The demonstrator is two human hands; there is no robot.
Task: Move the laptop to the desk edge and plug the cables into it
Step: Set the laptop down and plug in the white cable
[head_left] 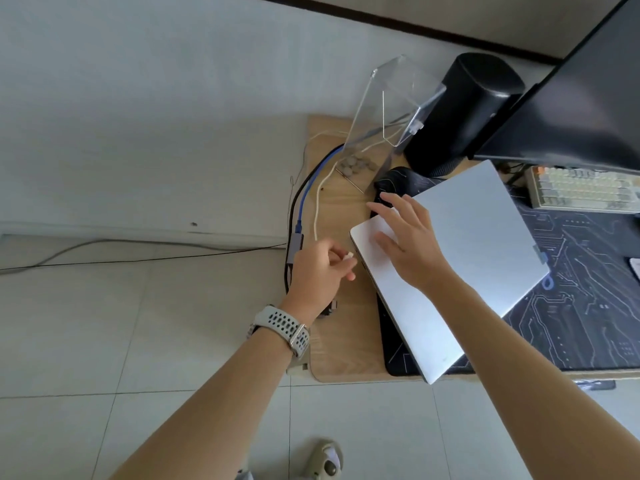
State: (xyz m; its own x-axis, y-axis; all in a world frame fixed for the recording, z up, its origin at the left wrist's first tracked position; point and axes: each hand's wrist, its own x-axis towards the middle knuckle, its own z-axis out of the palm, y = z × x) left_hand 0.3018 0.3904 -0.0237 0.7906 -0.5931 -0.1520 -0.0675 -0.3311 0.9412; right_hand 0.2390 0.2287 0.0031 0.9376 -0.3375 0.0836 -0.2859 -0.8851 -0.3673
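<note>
A closed silver laptop (474, 251) lies slanted on the dark desk mat, its left corner over the bare wood near the desk's left edge. My right hand (405, 240) rests flat on that corner, fingers spread. My left hand (320, 270), with a white watch on the wrist, pinches the plug end of a thin white cable (317, 206) just left of the laptop's side. The plug tip sits a short gap from the laptop edge. A blue cable (306, 192) with a grey adapter (295, 245) and a black cable run along the desk's left edge.
A clear acrylic stand (388, 109) and a black cylindrical speaker (464, 112) stand at the back. A monitor (581, 98) hangs over the right, with a keyboard (581, 192) beneath it. The wooden desk (339, 341) ends at left above tiled floor.
</note>
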